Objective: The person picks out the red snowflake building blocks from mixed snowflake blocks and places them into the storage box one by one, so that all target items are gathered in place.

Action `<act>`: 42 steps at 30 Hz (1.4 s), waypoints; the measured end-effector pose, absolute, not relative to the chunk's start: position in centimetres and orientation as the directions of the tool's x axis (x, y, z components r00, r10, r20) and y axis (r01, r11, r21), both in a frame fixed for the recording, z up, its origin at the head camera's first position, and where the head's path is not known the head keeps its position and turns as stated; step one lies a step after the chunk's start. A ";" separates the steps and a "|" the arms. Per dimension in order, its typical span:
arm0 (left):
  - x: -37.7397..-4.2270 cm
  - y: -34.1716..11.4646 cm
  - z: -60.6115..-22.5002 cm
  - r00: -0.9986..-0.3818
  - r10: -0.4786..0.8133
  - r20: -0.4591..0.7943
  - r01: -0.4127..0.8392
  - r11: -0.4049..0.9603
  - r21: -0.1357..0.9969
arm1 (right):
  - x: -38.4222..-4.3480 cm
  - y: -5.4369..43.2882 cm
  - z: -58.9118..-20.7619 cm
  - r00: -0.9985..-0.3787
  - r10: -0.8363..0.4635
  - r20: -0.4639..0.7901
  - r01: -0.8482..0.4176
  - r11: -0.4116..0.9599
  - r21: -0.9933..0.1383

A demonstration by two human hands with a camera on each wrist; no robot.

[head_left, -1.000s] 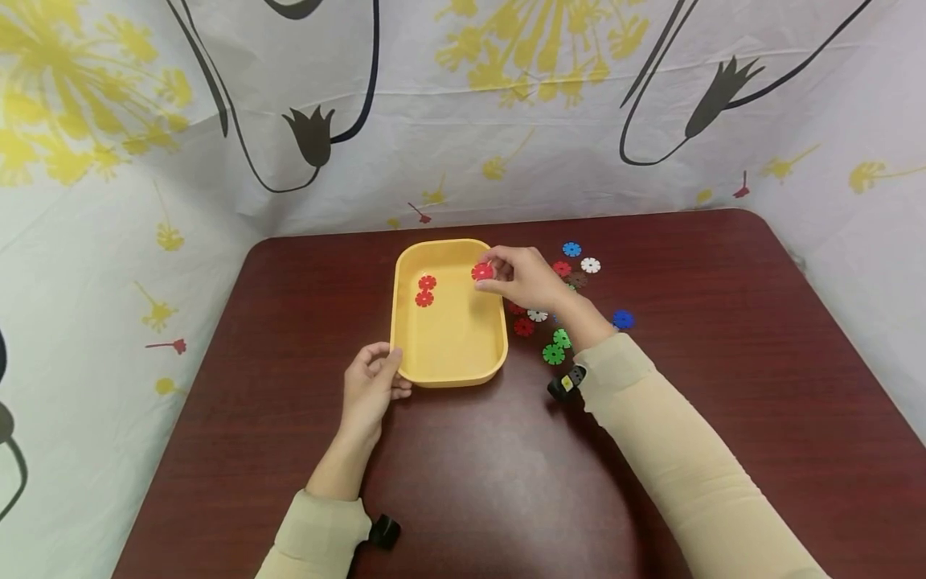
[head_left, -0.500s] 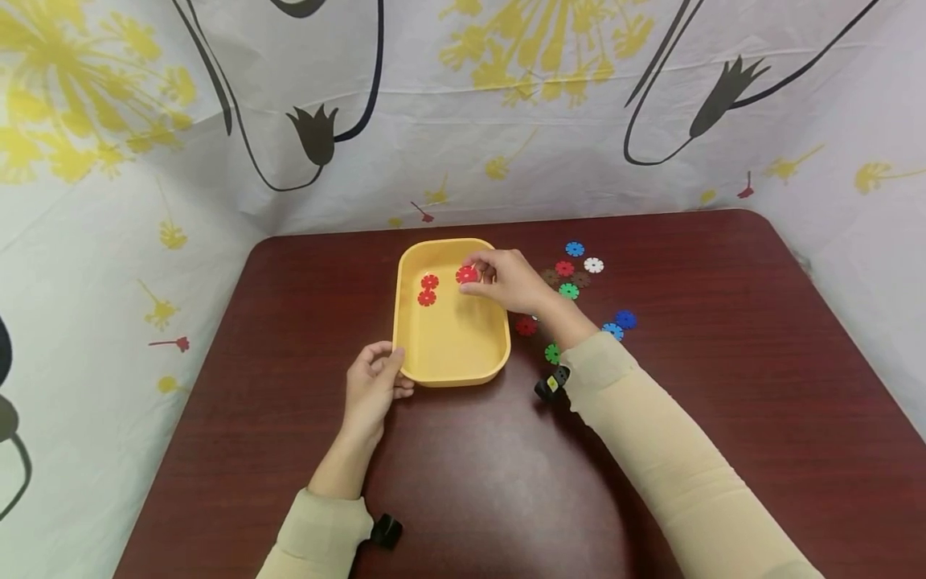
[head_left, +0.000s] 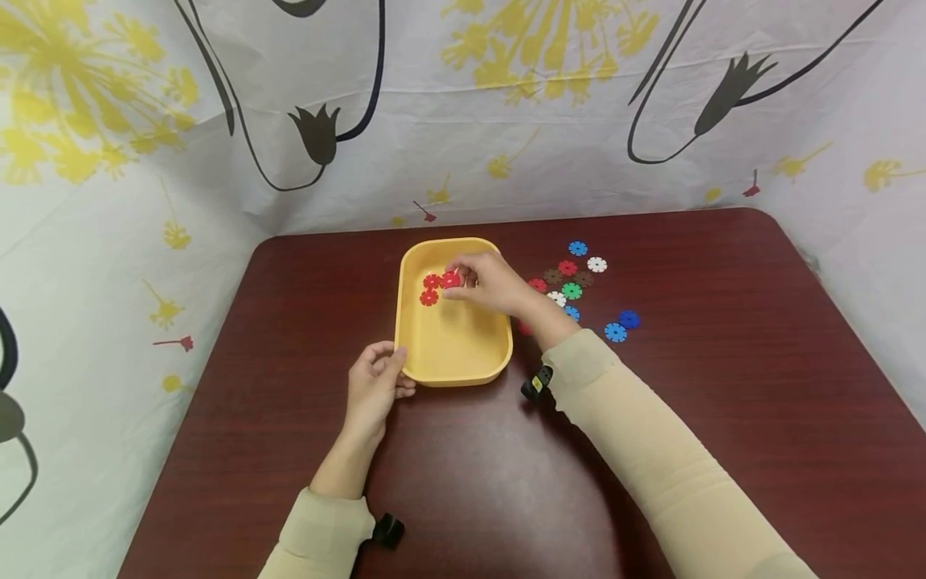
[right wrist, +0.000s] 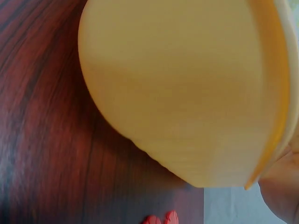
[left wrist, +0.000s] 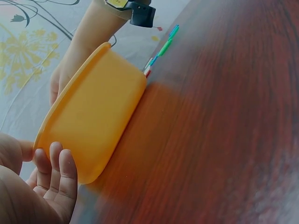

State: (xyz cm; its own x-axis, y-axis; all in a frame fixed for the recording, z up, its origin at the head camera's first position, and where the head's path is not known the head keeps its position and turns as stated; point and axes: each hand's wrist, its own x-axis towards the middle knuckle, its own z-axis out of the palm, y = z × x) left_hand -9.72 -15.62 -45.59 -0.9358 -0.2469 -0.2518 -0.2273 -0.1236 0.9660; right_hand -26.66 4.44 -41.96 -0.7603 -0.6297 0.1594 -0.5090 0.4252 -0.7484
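A yellow plastic tray stands on the table. At its near left corner my left hand grips the rim, thumb on the edge and fingers against the outer wall, as the left wrist view also shows. Inside the tray, my right hand pinches a red notched disc between thumb and fingers. That disc is right beside two red discs on the tray's floor; whether they touch I cannot tell. In the right wrist view the tray wall covers most of the frame, with only part of the right hand showing.
Right of the tray several loose notched discs lie on the dark red table, among them a green disc, a white disc and a blue disc. My right forearm hides part of this group. A patterned cloth hangs behind.
My right hand has moved left over the tray, bringing the pinched red disc from the tray's right side to the two red discs. The left hand keeps its grip.
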 end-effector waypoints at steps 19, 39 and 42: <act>-9.7 -15.6 -45.6 -0.939 -0.246 -0.240 -0.207 -0.151 0.967 | -26.7 1.7 -42.5 -0.722 -0.680 0.129 -0.567 0.474 -0.674; -9.8 -15.7 -45.6 -0.945 -0.242 -0.219 -0.185 -0.158 0.970 | -26.8 0.2 -43.6 -0.711 -0.703 0.005 -0.543 0.545 -0.639; -9.9 -15.7 -45.7 -0.944 -0.243 -0.222 -0.187 -0.159 0.969 | -26.8 0.1 -43.9 -0.704 -0.710 -0.025 -0.555 0.573 -0.603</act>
State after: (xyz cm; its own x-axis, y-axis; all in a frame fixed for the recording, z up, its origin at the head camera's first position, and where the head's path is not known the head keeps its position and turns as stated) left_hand -9.87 -15.68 -45.66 -0.9441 -0.2434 -0.2223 -0.1871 -0.1593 0.9693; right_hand -26.82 0.07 -43.90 -0.7042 -0.7096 -0.0255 -0.5553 0.5727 -0.6030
